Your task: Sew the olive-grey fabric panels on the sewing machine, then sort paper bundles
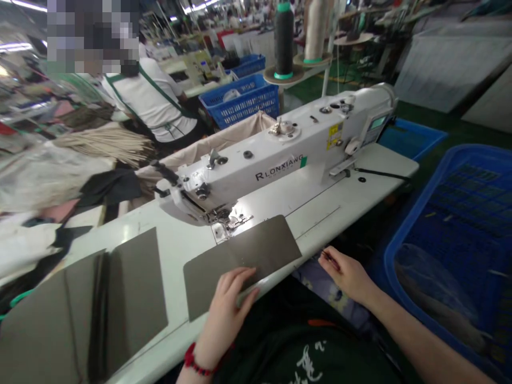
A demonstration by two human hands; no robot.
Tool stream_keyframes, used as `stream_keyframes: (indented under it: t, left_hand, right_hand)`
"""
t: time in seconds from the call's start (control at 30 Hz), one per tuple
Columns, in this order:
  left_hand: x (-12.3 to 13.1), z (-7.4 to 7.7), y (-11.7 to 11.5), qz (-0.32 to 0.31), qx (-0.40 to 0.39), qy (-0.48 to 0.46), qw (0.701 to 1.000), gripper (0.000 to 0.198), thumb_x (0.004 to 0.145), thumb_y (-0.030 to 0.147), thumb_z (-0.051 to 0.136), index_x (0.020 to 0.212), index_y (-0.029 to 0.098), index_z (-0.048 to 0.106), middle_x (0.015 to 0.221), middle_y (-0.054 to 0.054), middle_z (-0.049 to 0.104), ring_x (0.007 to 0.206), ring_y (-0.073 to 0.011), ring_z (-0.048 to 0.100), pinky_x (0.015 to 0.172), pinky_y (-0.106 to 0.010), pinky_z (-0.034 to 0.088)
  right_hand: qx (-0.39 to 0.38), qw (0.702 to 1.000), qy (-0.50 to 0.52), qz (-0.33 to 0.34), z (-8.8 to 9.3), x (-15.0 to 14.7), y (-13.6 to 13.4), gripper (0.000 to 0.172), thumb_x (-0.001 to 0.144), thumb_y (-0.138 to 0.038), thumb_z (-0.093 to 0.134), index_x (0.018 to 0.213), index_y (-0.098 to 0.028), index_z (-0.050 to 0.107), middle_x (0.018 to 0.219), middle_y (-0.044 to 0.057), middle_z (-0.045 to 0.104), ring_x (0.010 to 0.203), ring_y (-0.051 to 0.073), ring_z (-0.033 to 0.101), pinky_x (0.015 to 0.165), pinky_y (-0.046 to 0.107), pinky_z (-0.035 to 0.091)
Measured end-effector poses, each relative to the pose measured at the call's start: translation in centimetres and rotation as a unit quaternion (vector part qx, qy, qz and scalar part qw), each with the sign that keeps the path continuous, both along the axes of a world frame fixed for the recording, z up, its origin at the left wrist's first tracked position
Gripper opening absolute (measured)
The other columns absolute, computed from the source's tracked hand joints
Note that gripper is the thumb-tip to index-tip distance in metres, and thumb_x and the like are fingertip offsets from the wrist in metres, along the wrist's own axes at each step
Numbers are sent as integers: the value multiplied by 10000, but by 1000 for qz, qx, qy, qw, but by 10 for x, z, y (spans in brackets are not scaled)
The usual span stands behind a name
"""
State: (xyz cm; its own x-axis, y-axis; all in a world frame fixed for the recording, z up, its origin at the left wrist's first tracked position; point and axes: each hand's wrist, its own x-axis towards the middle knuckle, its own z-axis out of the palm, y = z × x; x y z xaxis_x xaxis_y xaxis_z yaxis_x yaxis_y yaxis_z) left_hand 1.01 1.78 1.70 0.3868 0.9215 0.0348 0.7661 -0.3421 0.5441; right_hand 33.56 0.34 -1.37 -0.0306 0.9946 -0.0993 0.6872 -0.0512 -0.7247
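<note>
The left hand [224, 314], wearing a red beaded bracelet [198, 360], is curled narrow over the near edge of the grey-brown panel [240, 269] and holds it flat on the white surface [320, 205]. The panel lies just near of the presser foot [228, 220] of the white LONXIANG sewing machine [260, 165]. The right hand [348, 276] rests narrow at the near edge of the surface, well right of the panel; any held item cannot be confirmed. Further grey-brown panels [120, 298] lie at left on the surface. A blue plastic crate [452, 234] stands at right. Thread cones [284, 40] stand on the far side of the machine
</note>
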Motion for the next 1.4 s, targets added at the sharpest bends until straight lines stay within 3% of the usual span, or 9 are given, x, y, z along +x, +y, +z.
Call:
stream_keyframes:
  t: [0.2,0.43,0.53,0.73,0.9,1.07,1.17,1.27,1.4]
  left_hand:
    - [81,-24,33,-68,109,16,992,478,916,298,561,1383,254,467,1430,-92,494,1363,-293,393,1131,-516,346]
    - [82,-28,36,-108,144,20,983,328,954,248,474,1263,261,582,1248,-56,665,1216,-252,580,1058,-455,474]
    - [77,-17,26,-113,140,9,984,310,935,271,505,1226,296,610,1154,-38,712,1062,-244,674,962,-392,548]
    - [-15,38,16,59,-31,-39,997,191,803,435,667,969,381,743,997,9,755,916,-263,704,817,-285,566]
    - [-102,91,-15,214,-148,-150,954,287,634,467,805,841,274,757,885,-15,745,877,-266,671,755,-231,532]
    - [-119,110,-55,266,-241,-331,873,370,786,518,661,979,203,674,823,-31,693,751,-209,639,648,-260,521]
    - [-141,134,-73,337,-159,-322,870,457,785,538,650,1085,194,618,817,-11,681,717,-186,623,603,-235,501]
    - [-177,175,-96,445,96,-186,871,471,839,532,573,1173,199,584,923,27,680,797,-163,614,696,-222,496]
    - [-229,198,-111,358,256,69,895,423,944,426,404,1290,228,547,1230,58,613,1091,-180,581,996,-319,410]
  right_hand:
    - [33,999,1,13,0,-15,2,263,986,-423,352,1053,-239,528,926,32,637,827,190,615,729,298,439]
    - [58,994,83,32,2,-25,13,324,904,-381,540,1213,-282,545,1146,38,661,935,200,639,816,303,479]
    - [61,989,100,95,15,-35,26,237,883,-390,581,1084,-280,641,1000,14,695,837,185,627,763,285,459]
    - [55,970,236,12,66,-23,50,362,894,-512,524,708,-203,501,641,-38,436,627,124,422,592,250,349]
    - [36,963,266,-7,103,-14,50,375,848,-533,581,703,-200,492,618,-52,350,593,111,354,559,256,296]
    - [-3,956,288,59,109,-46,40,373,854,-551,559,739,-198,528,640,-34,476,611,132,458,567,259,355]
    - [10,961,255,104,95,-71,42,372,868,-547,529,847,-189,625,821,33,643,819,208,585,733,302,443]
    - [17,965,221,139,75,-94,45,376,869,-539,524,913,-193,667,949,62,694,957,252,607,851,334,440]
    - [7,964,181,193,55,-127,39,369,880,-527,500,873,-201,674,870,44,696,891,249,623,795,328,449]
